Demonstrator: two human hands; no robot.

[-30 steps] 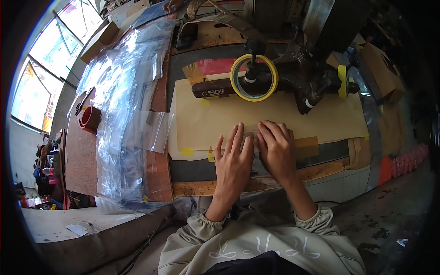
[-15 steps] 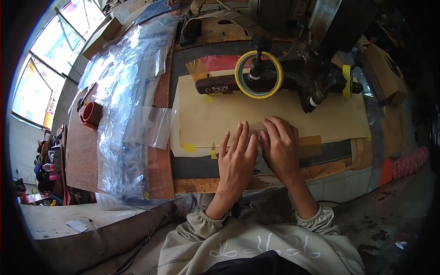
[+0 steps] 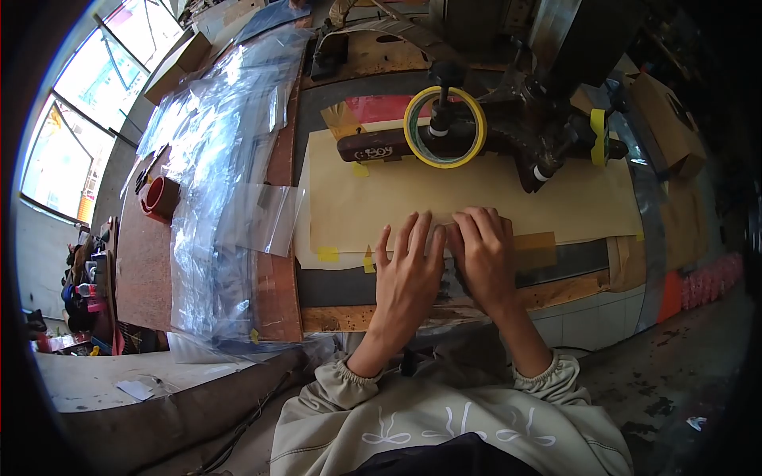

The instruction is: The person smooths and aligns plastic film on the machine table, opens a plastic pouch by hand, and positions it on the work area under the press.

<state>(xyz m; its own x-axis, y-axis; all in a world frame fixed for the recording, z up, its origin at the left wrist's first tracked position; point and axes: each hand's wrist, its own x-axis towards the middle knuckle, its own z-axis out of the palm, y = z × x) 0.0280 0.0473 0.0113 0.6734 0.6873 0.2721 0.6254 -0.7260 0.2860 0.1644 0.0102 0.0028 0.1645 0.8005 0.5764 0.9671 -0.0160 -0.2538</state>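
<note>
My left hand [image 3: 409,266] lies palm down at the front edge of a tan paper sheet [image 3: 381,198], fingers stretched and apart. Close beside it, my right hand [image 3: 486,258] rests on the same edge with its fingers forward and slightly bent. The thumbs and forefingers of both hands nearly meet. Between them a patch of clear film [image 3: 452,287] seems to show, mostly hidden by the hands. A brown tape strip [image 3: 536,249] sticks out to the right of my right hand. Small yellow tape pieces [image 3: 328,254] lie along the sheet's front left edge.
A dark metal clamp arm [image 3: 508,143] crosses above the paper, with a yellow tape roll [image 3: 413,119] hung on its knob. Clear plastic bags [image 3: 214,198] are piled at left beside a red-brown tape core [image 3: 161,198]. A cardboard box [image 3: 667,127] stands at right.
Both hands have shifted very slightly left and stay on the paper's front edge. The hanging tape roll appears a little farther left.
</note>
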